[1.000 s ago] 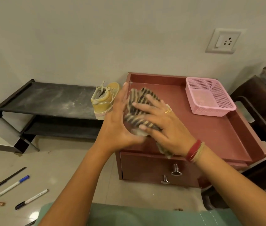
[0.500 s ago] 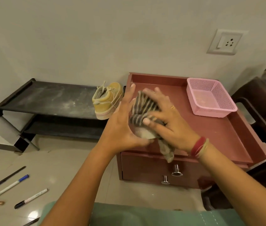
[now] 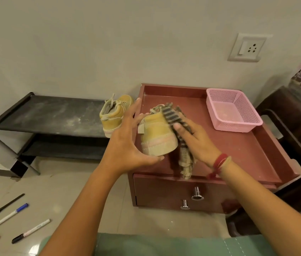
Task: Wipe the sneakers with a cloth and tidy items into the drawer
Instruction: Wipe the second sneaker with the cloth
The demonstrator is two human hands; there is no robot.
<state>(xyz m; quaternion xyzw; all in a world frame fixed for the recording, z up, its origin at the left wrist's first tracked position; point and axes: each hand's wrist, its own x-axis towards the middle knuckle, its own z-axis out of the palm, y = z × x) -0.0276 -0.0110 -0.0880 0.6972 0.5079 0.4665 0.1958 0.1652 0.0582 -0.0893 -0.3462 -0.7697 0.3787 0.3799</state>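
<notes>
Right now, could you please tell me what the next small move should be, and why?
Probably slide the cloth down the sneaker side toward the sole: the right hand presses it near the top, and the left hand holds the heel end steady.

Basket (image 3: 234,125) on cabinet (image 3: 238,150), sneaker (image 3: 113,116) on rack (image 3: 53,115) leftward

The sneaker (image 3: 157,137) is matt yellow fabric, suede-like, with a rough pale sole edge. The cloth (image 3: 175,117) is a soft striped weave, frayed. The tabletop (image 3: 229,154) looks like smooth red-brown wood laminate, faintly dusty; the knobs (image 3: 197,194) are polished metal. The basket (image 3: 234,115) is pink perforated plastic. The rack (image 3: 53,115) is matt black, dust-smeared. The floor (image 3: 53,196) is glossy tile.
</notes>
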